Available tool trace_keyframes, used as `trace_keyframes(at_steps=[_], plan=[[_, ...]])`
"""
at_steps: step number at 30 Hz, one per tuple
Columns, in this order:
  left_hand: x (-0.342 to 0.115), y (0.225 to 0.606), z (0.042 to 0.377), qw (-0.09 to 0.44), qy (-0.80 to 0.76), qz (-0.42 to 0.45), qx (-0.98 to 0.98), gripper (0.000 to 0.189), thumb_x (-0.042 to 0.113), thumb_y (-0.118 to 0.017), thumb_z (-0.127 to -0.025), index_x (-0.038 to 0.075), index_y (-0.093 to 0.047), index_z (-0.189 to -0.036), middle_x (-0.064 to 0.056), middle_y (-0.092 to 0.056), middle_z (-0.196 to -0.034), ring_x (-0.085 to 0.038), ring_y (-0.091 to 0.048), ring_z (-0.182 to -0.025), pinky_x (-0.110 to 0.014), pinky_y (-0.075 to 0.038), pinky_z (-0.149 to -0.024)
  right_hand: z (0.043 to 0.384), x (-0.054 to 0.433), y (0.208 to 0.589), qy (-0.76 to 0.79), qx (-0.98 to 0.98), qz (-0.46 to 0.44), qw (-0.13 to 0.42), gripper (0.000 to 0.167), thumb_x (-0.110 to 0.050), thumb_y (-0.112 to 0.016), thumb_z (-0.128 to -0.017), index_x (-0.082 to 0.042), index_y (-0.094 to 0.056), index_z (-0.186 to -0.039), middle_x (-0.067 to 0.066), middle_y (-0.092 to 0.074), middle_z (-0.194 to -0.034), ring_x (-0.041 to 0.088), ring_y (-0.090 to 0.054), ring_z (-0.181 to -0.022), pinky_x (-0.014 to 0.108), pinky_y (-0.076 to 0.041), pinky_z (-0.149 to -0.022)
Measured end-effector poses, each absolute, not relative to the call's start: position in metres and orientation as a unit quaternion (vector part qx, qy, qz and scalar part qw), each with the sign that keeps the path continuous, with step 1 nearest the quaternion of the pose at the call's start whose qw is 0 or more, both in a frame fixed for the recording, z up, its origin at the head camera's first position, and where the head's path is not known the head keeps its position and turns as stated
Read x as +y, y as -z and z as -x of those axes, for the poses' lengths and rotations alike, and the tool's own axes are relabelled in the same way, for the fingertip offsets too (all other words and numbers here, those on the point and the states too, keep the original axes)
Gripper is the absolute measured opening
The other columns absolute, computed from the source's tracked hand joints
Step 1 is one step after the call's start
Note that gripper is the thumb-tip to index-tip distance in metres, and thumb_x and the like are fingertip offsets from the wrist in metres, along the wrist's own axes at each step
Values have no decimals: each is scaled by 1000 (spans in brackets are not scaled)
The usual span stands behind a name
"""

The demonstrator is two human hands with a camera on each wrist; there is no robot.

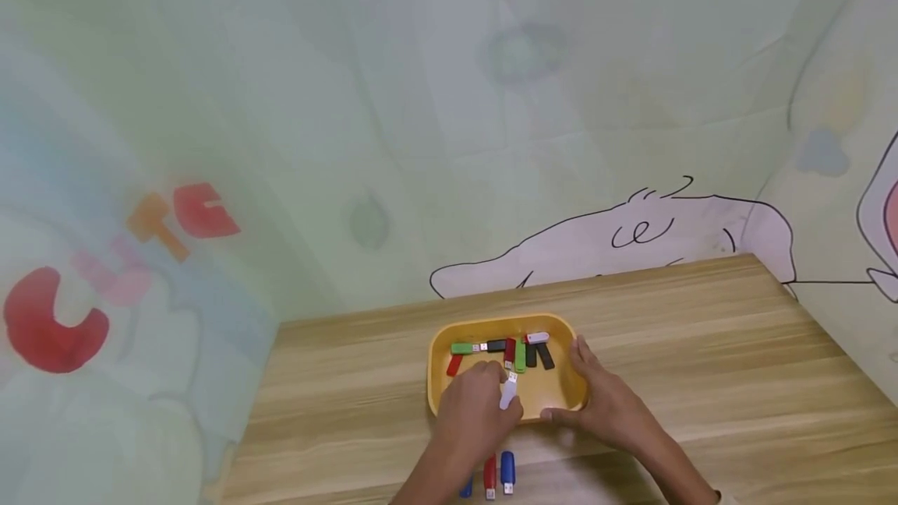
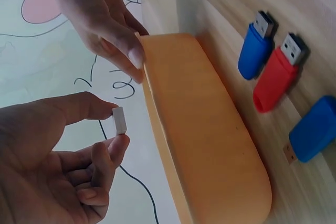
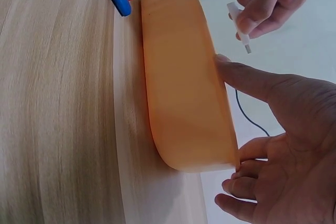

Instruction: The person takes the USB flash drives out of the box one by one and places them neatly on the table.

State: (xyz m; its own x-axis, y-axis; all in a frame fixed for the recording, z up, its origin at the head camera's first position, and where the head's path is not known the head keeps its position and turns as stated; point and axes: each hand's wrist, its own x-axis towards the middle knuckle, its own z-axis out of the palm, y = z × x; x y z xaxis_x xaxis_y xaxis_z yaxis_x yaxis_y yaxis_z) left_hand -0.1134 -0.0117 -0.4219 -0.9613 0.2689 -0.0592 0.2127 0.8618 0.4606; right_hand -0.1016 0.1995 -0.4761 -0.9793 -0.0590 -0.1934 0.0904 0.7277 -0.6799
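Over the orange tray (image 1: 553, 390), my left hand (image 1: 477, 405) pinches a white USB flash drive (image 1: 509, 391) between thumb and finger; its metal plug points toward the back of the tray. My right hand (image 1: 612, 407) grips the tray at its front right corner, thumb on the front rim and fingers along the right side. Inside the tray lie several more flash drives, among them a green one (image 1: 461, 348), a white one (image 1: 538, 338), a red one (image 1: 454, 365) and a black one (image 1: 545, 355).
On the wooden table (image 1: 337, 411), in front of the tray, a red flash drive (image 2: 275, 80) lies between two blue ones, one of them (image 2: 315, 129) nearer the left wrist camera. A printed cloth backdrop (image 1: 421, 139) rises behind the table.
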Motion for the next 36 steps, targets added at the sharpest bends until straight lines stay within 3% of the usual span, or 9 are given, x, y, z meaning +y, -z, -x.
trace_keyframes(at_steps=[9, 14, 20, 31, 36], plan=[[-6, 421, 101, 85, -244, -121, 958, 27, 26, -84, -89, 6, -73, -103, 2, -68, -85, -8, -54, -71, -29, -53, -68, 101, 200, 475, 369, 924, 3, 96, 125, -55, -93, -74, 2, -27, -164, 24, -14, -174, 52, -30, -154, 65, -34, -120], [-4, 426, 92, 84, -269, -124, 952, 25, 24, -84, -88, 5, -72, -98, 5, -58, -73, -7, -50, -64, -28, -47, -62, 101, 201, 475, 370, 924, 4, 99, 127, -56, -93, -73, 2, -26, -164, 23, -14, -175, 52, -30, -154, 66, -35, -119], [-2, 434, 81, 68, -294, -128, 945, 21, 20, -85, -84, 7, -68, -87, 6, -55, -70, -6, -48, -61, -26, -42, -57, 101, 201, 475, 371, 924, 10, 94, 128, -56, -93, -73, 2, -25, -164, 24, -15, -174, 50, -30, -155, 65, -35, -120], [-1, 452, 66, 116, -294, -104, 943, 26, 24, -86, -83, 7, -66, -84, 6, -50, -66, -9, -46, -60, -30, -42, -55, 99, 202, 476, 374, 923, 15, 87, 127, -55, -94, -74, 3, -26, -164, 23, -16, -174, 51, -33, -153, 65, -36, -119], [-1, 461, 64, 147, -287, -92, 942, 28, 27, -87, -83, 9, -66, -84, 5, -55, -70, -11, -53, -64, -34, -47, -58, 100, 202, 475, 372, 924, 13, 89, 125, -55, -93, -74, 3, -27, -163, 23, -16, -175, 53, -35, -152, 65, -37, -118]])
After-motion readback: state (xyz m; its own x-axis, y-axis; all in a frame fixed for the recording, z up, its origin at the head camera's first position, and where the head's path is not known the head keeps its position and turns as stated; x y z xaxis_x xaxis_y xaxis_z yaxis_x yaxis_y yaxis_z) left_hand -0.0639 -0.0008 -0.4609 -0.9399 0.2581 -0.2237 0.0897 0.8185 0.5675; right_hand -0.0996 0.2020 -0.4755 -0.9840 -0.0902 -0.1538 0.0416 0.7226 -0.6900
